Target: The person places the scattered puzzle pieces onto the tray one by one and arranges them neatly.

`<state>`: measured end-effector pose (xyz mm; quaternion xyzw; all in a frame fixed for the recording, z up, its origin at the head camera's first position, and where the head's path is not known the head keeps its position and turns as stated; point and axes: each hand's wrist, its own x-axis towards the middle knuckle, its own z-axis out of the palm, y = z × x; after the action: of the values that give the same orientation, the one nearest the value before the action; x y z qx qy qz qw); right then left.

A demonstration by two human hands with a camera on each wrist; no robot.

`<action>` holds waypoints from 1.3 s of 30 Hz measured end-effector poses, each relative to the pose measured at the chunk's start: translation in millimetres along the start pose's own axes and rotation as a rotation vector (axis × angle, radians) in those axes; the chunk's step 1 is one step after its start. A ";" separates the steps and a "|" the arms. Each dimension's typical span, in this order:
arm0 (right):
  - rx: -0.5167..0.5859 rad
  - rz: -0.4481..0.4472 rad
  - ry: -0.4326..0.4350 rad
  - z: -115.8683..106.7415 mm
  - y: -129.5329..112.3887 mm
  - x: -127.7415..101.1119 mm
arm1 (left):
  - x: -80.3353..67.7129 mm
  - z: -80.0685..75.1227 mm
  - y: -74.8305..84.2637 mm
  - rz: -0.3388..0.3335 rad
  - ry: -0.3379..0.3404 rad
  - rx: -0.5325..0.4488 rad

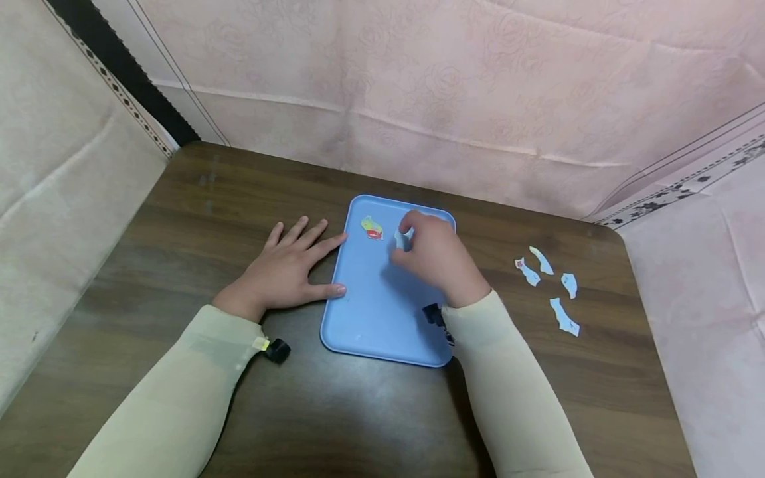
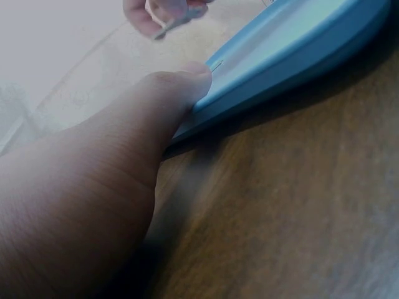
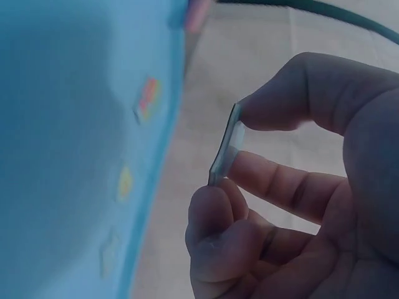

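In the head view, a blue tray [image 1: 382, 312] lies on a brown wooden table [image 1: 197, 212]. The left hand [image 1: 285, 269] rests flat on the table just beside the left edge of the tray. Its fingers are straight and spread, and it holds nothing; the thumb and the forefinger touch the tray rim. The right hand [image 1: 436, 255] is over the far part of the tray. Its fingers are curled and pinch a small pale scrap [image 1: 399, 239] between thumb and fingertip. A coloured scrap [image 1: 372, 228], yellow and red, lies on the tray near the far left corner, just beside the right hand. Four more pale scraps [image 1: 546, 282] lie on the table to the right of the tray, well apart from both hands. Both arms wear light sleeves [image 1: 179, 392].

In the left wrist view, the thumb [image 2: 168, 99] of the left hand lies straight and its tip touches the rim of the tray [image 2: 293, 56]. At the top edge, the fingers of the right hand [image 2: 156, 12] show with the scrap [image 2: 163, 18] between them, but blurred.

In the right wrist view, the right hand [image 3: 293, 187] grasps the scrap [image 3: 225, 149] by its edges: the thumb presses on one end and a fingertip on the other end. The scrap shows edge-on, above the tray [image 3: 68, 137] and not touching it. Some small coloured pieces [image 3: 148, 98] lie on the tray surface; they are too blurred to tell more.
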<state>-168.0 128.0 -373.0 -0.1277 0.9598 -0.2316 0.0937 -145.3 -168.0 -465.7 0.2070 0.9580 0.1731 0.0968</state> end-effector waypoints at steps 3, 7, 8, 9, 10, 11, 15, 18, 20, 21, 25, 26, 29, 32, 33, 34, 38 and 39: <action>-0.028 0.011 -0.038 10.7 -7.8 7.3 | 0.3 0.0 -0.9 0.002 -0.002 0.001; -0.039 0.025 -0.065 23.2 -15.1 14.5 | 0.0 -0.7 -0.7 0.009 0.000 0.008; -0.039 0.027 -0.070 25.9 -16.4 16.1 | -0.2 -0.9 -0.6 0.010 0.002 0.009; -0.038 0.030 -0.074 28.4 -17.7 17.5 | -0.1 -1.0 -0.5 0.010 0.002 0.010; -0.036 0.031 -0.078 30.8 -18.9 18.9 | -0.1 -0.8 -0.6 0.009 0.002 0.011; -0.035 0.032 -0.080 32.9 -20.3 20.1 | 0.0 -0.7 -0.6 0.008 0.001 0.012; -0.033 0.040 -0.084 40.1 -25.8 24.0 | 0.3 -0.6 -0.7 0.008 0.002 0.011; -0.032 0.048 -0.082 44.4 -29.4 25.7 | 0.1 -0.6 -0.1 0.008 0.003 0.014; -0.032 0.054 -0.085 47.1 -31.6 26.3 | 0.2 0.0 -0.1 0.007 0.004 0.016; -0.036 0.058 -0.090 48.3 -32.2 26.8 | 0.3 0.3 -0.2 0.007 0.004 0.017; -0.058 0.074 -0.100 54.5 -34.9 28.0 | 0.6 1.4 -1.0 0.007 0.005 0.015; -0.066 0.079 -0.101 55.9 -35.7 28.2 | 0.6 1.3 -1.0 0.008 0.005 0.014; -0.093 0.092 -0.092 59.3 -38.4 28.3 | 0.5 1.1 -1.1 0.007 0.008 0.013; -0.117 0.102 -0.088 60.0 -41.2 27.5 | 0.2 0.7 -0.6 0.005 0.008 0.011; -0.122 0.103 -0.088 60.0 -41.9 27.2 | 0.2 0.4 -0.3 0.004 0.007 0.011; -0.128 0.104 -0.087 59.9 -42.5 27.0 | 0.1 0.2 -0.1 0.004 0.006 0.009; -0.133 0.102 -0.087 59.3 -44.0 25.9 | 0.2 -0.4 0.6 0.004 0.003 0.011; -0.134 0.102 -0.089 59.2 -44.1 25.7 | 0.3 -0.4 0.6 0.004 0.002 0.010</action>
<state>-169.4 57.7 -407.3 -0.0949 0.9734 -0.1557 0.1389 -145.4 -167.5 -465.1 0.2093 0.9586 0.1687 0.0942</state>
